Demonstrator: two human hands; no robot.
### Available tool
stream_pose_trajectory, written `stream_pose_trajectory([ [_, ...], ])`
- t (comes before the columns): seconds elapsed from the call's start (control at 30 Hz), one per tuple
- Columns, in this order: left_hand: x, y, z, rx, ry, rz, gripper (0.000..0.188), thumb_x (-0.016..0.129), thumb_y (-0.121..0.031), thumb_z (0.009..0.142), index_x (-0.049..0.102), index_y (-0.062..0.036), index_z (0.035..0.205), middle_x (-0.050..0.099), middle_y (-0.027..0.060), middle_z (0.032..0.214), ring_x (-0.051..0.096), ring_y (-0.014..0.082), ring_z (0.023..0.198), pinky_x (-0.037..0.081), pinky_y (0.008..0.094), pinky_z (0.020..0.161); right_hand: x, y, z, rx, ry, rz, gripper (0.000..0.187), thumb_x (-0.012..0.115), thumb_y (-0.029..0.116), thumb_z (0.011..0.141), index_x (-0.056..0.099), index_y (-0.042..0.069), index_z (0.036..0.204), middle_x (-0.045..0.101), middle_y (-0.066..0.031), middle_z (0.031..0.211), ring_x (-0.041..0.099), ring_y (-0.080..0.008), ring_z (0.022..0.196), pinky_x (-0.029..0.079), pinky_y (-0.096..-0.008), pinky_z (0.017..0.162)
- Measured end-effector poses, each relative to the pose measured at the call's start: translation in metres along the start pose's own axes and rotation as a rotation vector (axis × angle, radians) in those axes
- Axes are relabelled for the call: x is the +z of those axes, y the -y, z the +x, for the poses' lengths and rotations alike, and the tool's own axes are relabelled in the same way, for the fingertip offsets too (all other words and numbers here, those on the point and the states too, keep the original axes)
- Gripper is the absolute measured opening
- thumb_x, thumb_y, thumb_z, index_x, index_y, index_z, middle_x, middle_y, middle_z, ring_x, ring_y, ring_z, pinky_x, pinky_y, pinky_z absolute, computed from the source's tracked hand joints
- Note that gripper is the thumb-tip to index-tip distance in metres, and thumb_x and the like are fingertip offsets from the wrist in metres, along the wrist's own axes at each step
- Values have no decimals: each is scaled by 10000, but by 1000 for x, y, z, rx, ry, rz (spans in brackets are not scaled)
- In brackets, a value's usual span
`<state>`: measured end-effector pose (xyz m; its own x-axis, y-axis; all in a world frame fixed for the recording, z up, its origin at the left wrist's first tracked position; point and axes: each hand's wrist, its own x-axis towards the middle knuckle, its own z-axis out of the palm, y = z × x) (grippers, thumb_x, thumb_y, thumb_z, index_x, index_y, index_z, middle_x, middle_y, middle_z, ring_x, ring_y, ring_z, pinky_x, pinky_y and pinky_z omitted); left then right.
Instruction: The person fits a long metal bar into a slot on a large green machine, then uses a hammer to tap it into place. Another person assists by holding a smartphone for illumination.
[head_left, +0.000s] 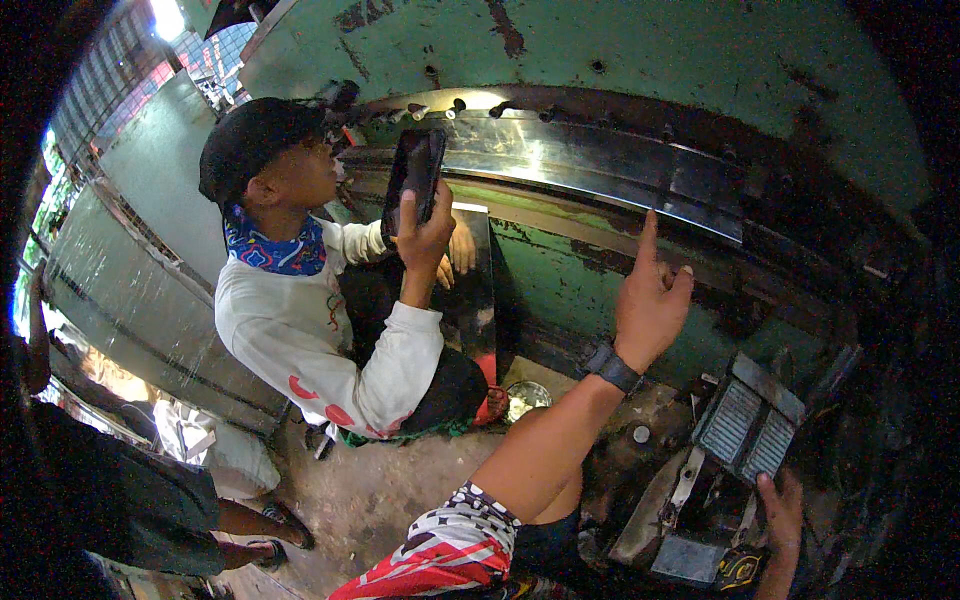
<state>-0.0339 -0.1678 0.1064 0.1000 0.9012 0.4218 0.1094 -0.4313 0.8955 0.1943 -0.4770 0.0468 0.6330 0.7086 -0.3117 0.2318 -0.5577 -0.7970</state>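
My left hand (652, 305) is raised with its index finger stretched out and the other fingers curled, holding nothing. Its fingertip appears at the lower edge of a long shiny metal blade (590, 165) on a green machine (640, 60); whether they touch I cannot tell. A dark watch (610, 366) is on that wrist. Low at the right, my right hand (782, 515) is partly in shadow, its thumb beside the edge of a ribbed metal double pedal (750, 420). Its visible fingers look apart, and I see nothing held in them.
A person in a white long-sleeved top (300, 320) squats at the left, holding up a dark phone (414, 180). Beside them stands a metal sheet (475, 290). A round bowl (526, 398) and a small white cap (641, 434) are on the floor. Another person's legs (240, 535) show lower left.
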Motion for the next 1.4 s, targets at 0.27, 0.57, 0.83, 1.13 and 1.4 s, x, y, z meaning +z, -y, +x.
stream_pose_trajectory([
  [0.27,23,7,-8,238,27,-95,671,630,-128,928,356,-42,1534,551,68,654,472,163,559,438,346,560,-7,4,5,-103,211,163,558,748,287,916,569,-41,1331,618,-133,1310,558,-236,1200,405,-381,1071],
  [0.57,28,-60,-45,157,297,106,478,642,-129,939,562,-144,1409,428,83,598,404,156,524,418,323,525,-2,24,8,5,156,-62,441,762,294,898,664,-36,1174,703,-97,1113,614,-184,1034,469,-346,962],
  [0.83,41,-56,-38,62,347,120,449,650,-136,931,577,-134,1375,468,115,604,441,202,506,422,341,524,10,-3,30,-33,122,-4,496,770,321,895,646,-33,1220,699,-100,1131,613,-190,1053,470,-359,971],
  [1.13,38,-41,-40,235,326,2,445,623,-178,941,541,-118,1374,652,215,782,620,395,629,470,504,590,0,52,-6,-35,144,95,698,778,363,871,534,-84,1349,637,-195,1271,599,-283,1159,445,-400,1040],
  [1.4,56,-40,-45,133,397,75,432,565,-186,961,511,-123,1385,634,238,732,628,447,701,468,550,623,-4,21,20,-118,122,39,668,755,317,894,515,-72,1381,601,-168,1333,549,-249,1211,399,-372,1069],
])
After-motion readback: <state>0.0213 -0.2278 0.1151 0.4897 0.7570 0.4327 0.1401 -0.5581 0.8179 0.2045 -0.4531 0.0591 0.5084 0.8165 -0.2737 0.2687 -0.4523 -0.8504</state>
